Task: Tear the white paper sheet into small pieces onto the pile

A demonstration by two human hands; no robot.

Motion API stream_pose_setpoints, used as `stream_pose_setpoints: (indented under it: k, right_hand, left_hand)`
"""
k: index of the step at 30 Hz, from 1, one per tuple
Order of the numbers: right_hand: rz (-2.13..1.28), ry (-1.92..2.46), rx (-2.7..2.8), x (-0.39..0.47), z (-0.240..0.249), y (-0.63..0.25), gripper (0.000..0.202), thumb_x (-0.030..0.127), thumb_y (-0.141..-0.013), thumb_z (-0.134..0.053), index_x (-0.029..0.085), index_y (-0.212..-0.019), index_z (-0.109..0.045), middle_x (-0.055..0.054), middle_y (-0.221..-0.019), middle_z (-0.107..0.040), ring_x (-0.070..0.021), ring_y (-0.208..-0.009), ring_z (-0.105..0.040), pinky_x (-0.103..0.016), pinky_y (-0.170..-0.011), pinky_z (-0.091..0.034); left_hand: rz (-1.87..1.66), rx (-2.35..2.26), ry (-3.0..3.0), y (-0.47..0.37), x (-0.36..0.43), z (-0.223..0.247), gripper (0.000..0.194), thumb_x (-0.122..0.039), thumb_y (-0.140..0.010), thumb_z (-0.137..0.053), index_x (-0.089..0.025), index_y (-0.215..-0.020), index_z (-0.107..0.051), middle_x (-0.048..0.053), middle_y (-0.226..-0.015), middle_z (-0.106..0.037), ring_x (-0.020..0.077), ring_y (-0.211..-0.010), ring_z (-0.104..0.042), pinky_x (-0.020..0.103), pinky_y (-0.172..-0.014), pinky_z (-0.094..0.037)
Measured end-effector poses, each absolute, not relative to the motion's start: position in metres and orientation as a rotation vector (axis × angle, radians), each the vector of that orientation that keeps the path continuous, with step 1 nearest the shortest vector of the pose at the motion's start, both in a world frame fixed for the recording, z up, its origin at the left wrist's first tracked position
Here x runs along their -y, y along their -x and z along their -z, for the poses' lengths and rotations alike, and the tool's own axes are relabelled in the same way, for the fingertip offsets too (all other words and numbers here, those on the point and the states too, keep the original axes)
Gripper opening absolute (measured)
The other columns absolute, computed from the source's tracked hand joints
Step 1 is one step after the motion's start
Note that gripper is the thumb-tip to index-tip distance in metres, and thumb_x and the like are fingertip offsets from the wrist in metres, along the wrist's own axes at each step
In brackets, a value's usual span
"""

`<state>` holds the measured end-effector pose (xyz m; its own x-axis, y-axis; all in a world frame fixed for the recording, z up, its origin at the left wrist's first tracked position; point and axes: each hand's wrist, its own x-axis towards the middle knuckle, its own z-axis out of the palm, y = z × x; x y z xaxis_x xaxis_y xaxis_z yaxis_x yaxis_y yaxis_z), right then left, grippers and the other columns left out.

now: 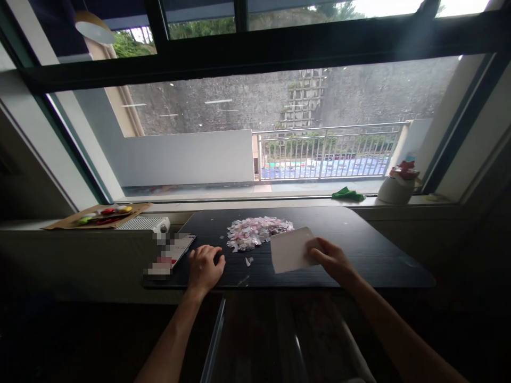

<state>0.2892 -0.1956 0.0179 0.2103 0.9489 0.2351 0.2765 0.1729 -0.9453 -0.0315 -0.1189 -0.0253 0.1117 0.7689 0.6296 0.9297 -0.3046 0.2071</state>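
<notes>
On the dark table lies a heap of small pale pink and white paper scraps. A few loose scraps are in front of the heap. My right hand pinches the right edge of a white card, tilted over the table just right of the heap. Left of the heap, my left hand rests on the table near its front edge, fingers curved and apart, nothing in them. A phone lies beyond it at the table's left edge.
Behind the table runs a window sill with a green cloth and a white pot. At the left, a brown board holds coloured items beside a white radiator. Outside the window is a railing.
</notes>
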Motion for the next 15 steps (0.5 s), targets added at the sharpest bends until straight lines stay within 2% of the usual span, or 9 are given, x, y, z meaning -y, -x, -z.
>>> stream_pose_setpoints:
  k: [8, 12, 15]
  right_hand:
    - [-0.676, 1.345, 1.226, 0.162, 0.009, -0.252, 0.021, 0.034, -0.068, -0.053, 0.016, -0.076, -0.061, 0.000, -0.066, -0.060, -0.0142, -0.061, -0.053, -0.025, -0.056, -0.043]
    - [-0.536, 1.561, 1.330, 0.162, 0.005, -0.268, 0.024, 0.040, -0.071, -0.051, 0.017, -0.071, -0.060, -0.001, -0.063, -0.061, -0.0170, -0.061, -0.056, -0.027, -0.055, -0.042]
    - [-0.396, 1.775, 1.441, 0.165, -0.007, -0.288, 0.033, 0.045, -0.074, -0.051, 0.016, -0.083, -0.065, -0.006, -0.073, -0.068, -0.0210, -0.069, -0.062, -0.030, -0.059, -0.043]
  left_hand:
    - [0.995, 1.699, 2.157, 0.030, 0.120, 0.024, 0.020, -0.027, -0.076, -0.052, -0.022, -0.088, -0.067, 0.007, -0.094, -0.069, 0.0269, -0.102, -0.056, 0.046, -0.095, -0.035]
    - [1.000, 1.707, 2.169, 0.029, 0.121, 0.023, 0.019, -0.026, -0.076, -0.052, -0.022, -0.087, -0.067, 0.006, -0.093, -0.069, 0.0263, -0.100, -0.056, 0.045, -0.094, -0.036]
    - [0.995, 1.707, 2.176, 0.029, 0.121, 0.023, 0.019, -0.025, -0.077, -0.052, -0.021, -0.088, -0.067, 0.006, -0.094, -0.069, 0.0261, -0.101, -0.056, 0.045, -0.095, -0.035]
